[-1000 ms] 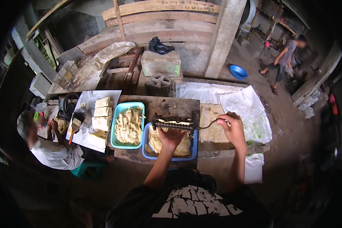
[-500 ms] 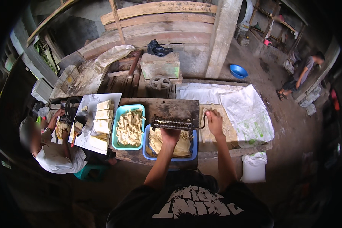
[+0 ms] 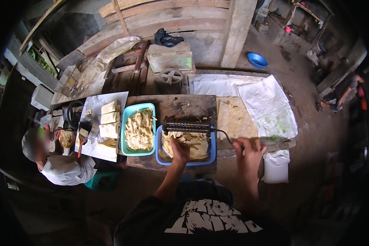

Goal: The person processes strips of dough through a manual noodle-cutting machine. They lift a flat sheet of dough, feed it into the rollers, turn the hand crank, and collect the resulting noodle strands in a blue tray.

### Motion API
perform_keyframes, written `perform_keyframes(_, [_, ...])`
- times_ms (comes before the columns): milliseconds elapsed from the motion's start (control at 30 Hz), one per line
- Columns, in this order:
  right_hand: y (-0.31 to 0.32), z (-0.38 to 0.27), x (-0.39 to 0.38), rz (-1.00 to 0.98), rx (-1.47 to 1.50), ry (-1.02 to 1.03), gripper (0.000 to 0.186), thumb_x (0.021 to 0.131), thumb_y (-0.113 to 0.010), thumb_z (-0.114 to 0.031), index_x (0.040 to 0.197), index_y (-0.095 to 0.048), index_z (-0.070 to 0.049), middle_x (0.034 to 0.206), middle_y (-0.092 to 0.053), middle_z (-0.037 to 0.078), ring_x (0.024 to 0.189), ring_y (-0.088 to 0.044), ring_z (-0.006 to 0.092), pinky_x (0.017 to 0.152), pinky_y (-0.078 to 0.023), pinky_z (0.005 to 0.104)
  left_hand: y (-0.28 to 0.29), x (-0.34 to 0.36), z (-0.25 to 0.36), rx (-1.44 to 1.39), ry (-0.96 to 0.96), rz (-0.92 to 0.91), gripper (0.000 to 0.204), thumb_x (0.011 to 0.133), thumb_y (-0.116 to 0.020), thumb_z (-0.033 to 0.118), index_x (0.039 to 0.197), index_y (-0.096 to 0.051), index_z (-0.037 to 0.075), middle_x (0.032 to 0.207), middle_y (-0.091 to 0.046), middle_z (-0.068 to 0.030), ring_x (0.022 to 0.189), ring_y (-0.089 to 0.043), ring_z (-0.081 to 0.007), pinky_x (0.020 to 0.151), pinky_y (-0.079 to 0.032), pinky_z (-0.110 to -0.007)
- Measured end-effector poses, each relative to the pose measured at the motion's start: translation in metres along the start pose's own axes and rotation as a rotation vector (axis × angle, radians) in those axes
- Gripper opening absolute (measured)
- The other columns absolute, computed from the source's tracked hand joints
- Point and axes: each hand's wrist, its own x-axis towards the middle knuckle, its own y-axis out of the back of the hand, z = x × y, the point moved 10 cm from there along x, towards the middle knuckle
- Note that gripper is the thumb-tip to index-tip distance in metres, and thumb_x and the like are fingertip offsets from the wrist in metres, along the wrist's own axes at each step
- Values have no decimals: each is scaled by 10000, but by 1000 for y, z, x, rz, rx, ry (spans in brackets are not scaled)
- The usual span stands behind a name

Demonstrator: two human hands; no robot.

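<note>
A dark hand-cranked roller cutter [image 3: 186,125] spans the far part of a blue basin [image 3: 157,155]. Pale dough strips [image 3: 177,134] come out on its near side. My left hand [image 3: 179,152] is just below the rollers, its fingers closed around the strips and partly hidden by them. Out to the right, my right hand [image 3: 248,152] grips the end of the bent metal crank [image 3: 224,133]; the hand is slightly blurred. Flat dough sheets [image 3: 197,151] lie in the blue basin. Left of it, a turquoise basin [image 3: 123,143] holds a heap of cut strips [image 3: 139,130].
At left a seated co-worker [image 3: 65,168] is beside a white board [image 3: 95,146] with folded dough sheets [image 3: 109,119] and a red-handled pan [image 3: 84,130]. A floury board [image 3: 235,117] and white sacking [image 3: 270,108] lie right. A full sack [image 3: 276,168] stands below; another person [image 3: 343,93] is far right.
My right hand has swung the crank from its far side toward me and rightward. Strips now show between my left hand and the rollers. The person at far right has shifted right.
</note>
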Motion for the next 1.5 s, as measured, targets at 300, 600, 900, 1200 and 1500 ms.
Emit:
perform_keyframes(300, [-58,-162,13,44,131,253,208,804,-566,-209,995,-591,-132,1054,-471,46,1037,-419,211,946,-189,463,74,-16,145,569,-242,95,278,899,-429,321,793,-515,79,617,-451,31,552,-408,-44,488,-323,-194])
perform_keyframes(600, [-242,-322,-38,-334,292,252,192,771,-580,-147,963,-596,-147,1061,-470,41,1056,-410,224,952,-196,468,75,83,353,1381,-528,-199,317,884,-464,279,791,-493,-22,480,-418,-70,421,-383,-147,402,-296,-319])
perform_keyframes(900, [-331,-372,-23,-272,196,50,182,768,-575,-145,948,-591,-124,1045,-492,47,1031,-434,241,942,-221,448,59,150,423,1867,-1107,-453,204,764,-578,188,938,-536,89,997,-544,-97,1028,-460,-280,931,-226,-476])
perform_keyframes(1200, [-337,-230,-38,-119,-44,-350,337,728,-614,-146,1052,-526,-119,1079,-508,88,1036,-453,279,845,-359,425,72,91,343,1620,-827,-737,153,749,-586,141,891,-547,101,958,-554,-67,983,-495,-242,948,-241,-457])
perform_keyframes(1500, [-306,-80,-50,-301,-221,-535,520,729,-625,-328,1161,-463,-89,1165,-479,97,1073,-422,306,863,-340,461,12,31,192,1562,-741,-986,130,757,-579,135,880,-560,95,868,-575,-65,904,-515,-248,874,-311,-387])
